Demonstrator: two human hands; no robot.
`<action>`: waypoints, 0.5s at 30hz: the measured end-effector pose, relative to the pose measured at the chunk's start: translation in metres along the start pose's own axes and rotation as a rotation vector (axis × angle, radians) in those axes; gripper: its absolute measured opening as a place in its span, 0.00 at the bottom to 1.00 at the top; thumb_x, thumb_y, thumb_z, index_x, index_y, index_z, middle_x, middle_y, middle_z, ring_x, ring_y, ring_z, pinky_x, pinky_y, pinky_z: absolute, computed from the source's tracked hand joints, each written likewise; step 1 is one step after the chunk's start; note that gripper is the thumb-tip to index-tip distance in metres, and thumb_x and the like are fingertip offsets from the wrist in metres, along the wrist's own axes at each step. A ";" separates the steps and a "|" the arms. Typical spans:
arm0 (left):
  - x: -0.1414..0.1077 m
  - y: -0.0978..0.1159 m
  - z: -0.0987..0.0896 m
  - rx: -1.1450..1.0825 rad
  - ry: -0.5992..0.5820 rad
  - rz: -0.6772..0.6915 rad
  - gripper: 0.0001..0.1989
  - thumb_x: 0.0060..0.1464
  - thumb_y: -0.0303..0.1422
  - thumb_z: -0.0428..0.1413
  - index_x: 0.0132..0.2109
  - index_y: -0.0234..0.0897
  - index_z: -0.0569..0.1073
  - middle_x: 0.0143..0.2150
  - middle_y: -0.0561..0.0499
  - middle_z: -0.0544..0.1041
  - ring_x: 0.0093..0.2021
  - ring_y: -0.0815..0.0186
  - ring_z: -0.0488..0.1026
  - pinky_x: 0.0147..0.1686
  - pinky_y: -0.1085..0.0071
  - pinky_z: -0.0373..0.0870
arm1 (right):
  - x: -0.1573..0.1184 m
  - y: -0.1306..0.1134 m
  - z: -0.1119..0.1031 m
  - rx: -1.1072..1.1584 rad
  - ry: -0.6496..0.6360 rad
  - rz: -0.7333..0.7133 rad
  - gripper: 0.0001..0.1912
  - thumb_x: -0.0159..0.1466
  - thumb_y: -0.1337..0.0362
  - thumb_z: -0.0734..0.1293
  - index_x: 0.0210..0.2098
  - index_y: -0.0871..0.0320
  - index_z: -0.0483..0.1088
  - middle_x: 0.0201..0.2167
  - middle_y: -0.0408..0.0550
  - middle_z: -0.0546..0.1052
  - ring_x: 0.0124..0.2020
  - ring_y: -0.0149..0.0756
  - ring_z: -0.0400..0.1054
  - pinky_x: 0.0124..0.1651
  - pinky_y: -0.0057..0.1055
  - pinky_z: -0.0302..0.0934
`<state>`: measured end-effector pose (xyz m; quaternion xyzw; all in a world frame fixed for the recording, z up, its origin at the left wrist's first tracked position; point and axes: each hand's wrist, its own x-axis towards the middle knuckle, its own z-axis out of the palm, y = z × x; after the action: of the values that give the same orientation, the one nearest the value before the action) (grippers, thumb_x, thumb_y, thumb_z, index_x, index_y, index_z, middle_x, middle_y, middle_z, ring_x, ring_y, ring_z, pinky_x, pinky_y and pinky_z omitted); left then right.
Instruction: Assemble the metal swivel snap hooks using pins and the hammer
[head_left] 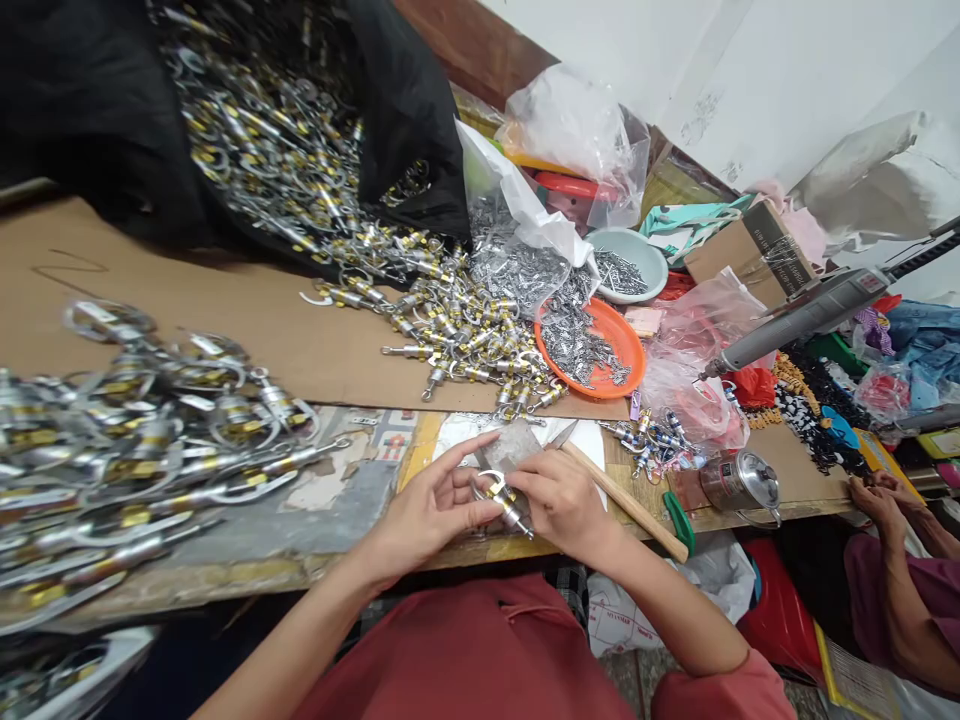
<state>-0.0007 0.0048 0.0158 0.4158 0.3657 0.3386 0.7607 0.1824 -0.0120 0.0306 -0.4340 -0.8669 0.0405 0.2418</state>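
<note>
Near the table's front edge, my left hand (442,503) pinches one side of a small silver metal clip (495,488) with a yellow band. My right hand (564,500) has its fingers closed at the clip's other side, close to its top and shaft. Just behind the hands lie a grey metal block (517,441) and a white sheet (463,430). A hammer's wooden handle (630,505) slants to the right of my right hand. Beyond, a pile of similar clips (465,330) spreads over the cardboard.
More clips (150,430) heap at the left. An orange plate (630,345) holds small metal parts. A glass mug (739,482) stands right, near a green-handled tool (679,522). An electric screwdriver (802,320) hangs above. Another person's hands (881,500) are at far right.
</note>
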 end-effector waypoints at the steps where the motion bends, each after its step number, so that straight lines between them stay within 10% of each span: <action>1: 0.000 -0.001 -0.001 -0.001 -0.001 0.000 0.39 0.41 0.32 0.64 0.60 0.38 0.59 0.31 0.53 0.74 0.32 0.66 0.73 0.33 0.70 0.69 | 0.001 0.001 -0.003 0.018 -0.026 0.021 0.12 0.61 0.74 0.59 0.35 0.58 0.73 0.30 0.49 0.75 0.32 0.34 0.67 0.35 0.29 0.61; 8: 0.004 -0.010 -0.003 0.002 0.015 0.017 0.38 0.41 0.33 0.64 0.60 0.39 0.60 0.32 0.54 0.73 0.31 0.67 0.73 0.33 0.71 0.70 | 0.016 0.000 -0.027 0.144 -0.307 0.169 0.05 0.58 0.73 0.67 0.30 0.58 0.74 0.26 0.44 0.75 0.30 0.32 0.68 0.34 0.24 0.60; 15: 0.002 -0.006 -0.004 0.026 -0.010 0.016 0.38 0.43 0.33 0.63 0.60 0.38 0.59 0.32 0.51 0.75 0.33 0.65 0.74 0.34 0.70 0.72 | 0.021 -0.004 -0.009 0.276 -0.241 0.367 0.05 0.58 0.70 0.67 0.30 0.57 0.76 0.24 0.42 0.75 0.27 0.29 0.68 0.30 0.23 0.58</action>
<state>-0.0013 0.0052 0.0082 0.4301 0.3628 0.3377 0.7546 0.1729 0.0006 0.0483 -0.5391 -0.7823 0.2533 0.1823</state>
